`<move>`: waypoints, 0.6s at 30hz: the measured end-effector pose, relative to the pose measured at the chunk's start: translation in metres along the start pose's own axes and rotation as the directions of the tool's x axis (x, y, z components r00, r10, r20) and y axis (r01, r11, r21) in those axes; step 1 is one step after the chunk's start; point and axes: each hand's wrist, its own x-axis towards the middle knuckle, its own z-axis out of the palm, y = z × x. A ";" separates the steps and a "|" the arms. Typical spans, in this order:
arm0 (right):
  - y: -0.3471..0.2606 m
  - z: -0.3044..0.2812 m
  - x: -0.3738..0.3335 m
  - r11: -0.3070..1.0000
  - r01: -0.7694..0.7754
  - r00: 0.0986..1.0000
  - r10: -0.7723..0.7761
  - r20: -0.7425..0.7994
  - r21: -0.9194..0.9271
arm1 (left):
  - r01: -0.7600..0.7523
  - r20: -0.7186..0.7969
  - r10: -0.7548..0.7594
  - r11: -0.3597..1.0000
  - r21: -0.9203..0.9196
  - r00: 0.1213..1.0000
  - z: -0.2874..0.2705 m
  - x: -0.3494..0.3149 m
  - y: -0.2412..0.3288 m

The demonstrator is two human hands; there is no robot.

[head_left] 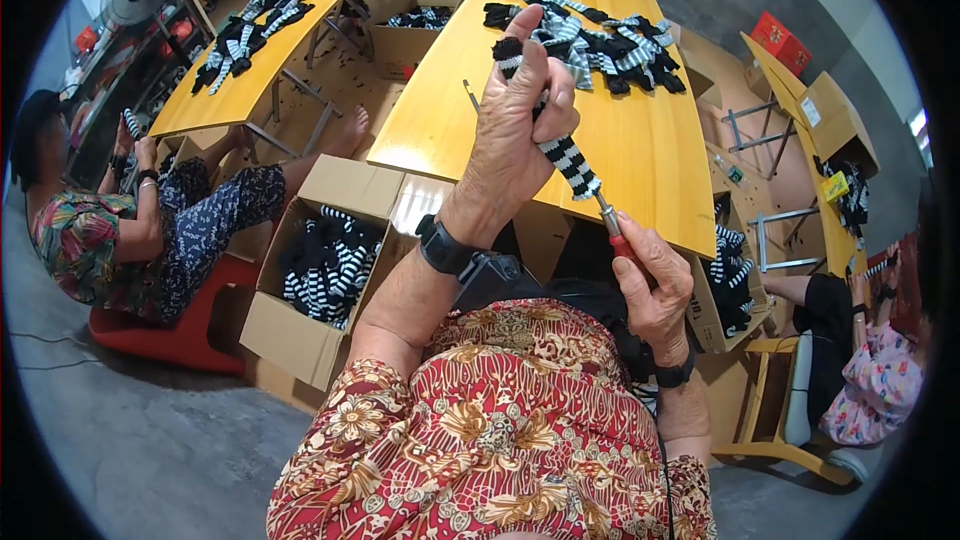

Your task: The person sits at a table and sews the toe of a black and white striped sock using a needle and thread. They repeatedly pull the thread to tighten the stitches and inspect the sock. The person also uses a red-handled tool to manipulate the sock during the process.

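My left hand point(515, 125) is raised over the near part of the yellow table, its fingers wrapped round a black-and-white striped knitted tube point(572, 168). One dark end of the knit sticks out above the fist; the rest slants down to the right. In my right hand point(655, 285), lower and to the right, is a red-handled tool point(622, 244) with a metal shaft. The shaft meets the lower end of the knit, and its tip is hidden there, so its kind cannot be told. A thin pointed rod point(470, 94) lies on the table left of my left hand.
Striped knit pieces point(630, 55) lie heaped on the far part of the table point(430, 130). Open cardboard boxes of knits stand at my left point(300, 330) and right point(735, 275). Seated people work at the left point(130, 220) and right point(870, 370). Another table point(190, 105) stands far left.
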 end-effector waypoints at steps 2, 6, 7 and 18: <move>-0.003 0.000 -0.001 1.000 -0.019 1.000 0.019 -0.010 0.019 | 0.028 0.034 -0.027 0.999 -0.021 0.999 0.001 0.000 0.001; -0.004 0.001 -0.002 0.999 -0.020 0.999 0.022 -0.035 0.035 | 0.061 0.033 -0.061 0.998 0.011 0.998 0.012 -0.003 0.002; -0.003 0.001 -0.003 0.999 -0.021 0.999 0.022 -0.039 0.039 | 0.066 0.027 -0.067 0.997 0.028 0.997 0.016 -0.005 0.001; 0.002 0.017 0.000 0.985 0.100 0.988 -0.115 -0.106 -0.137 | 0.155 -0.090 -0.142 0.975 0.160 0.986 0.025 -0.027 -0.014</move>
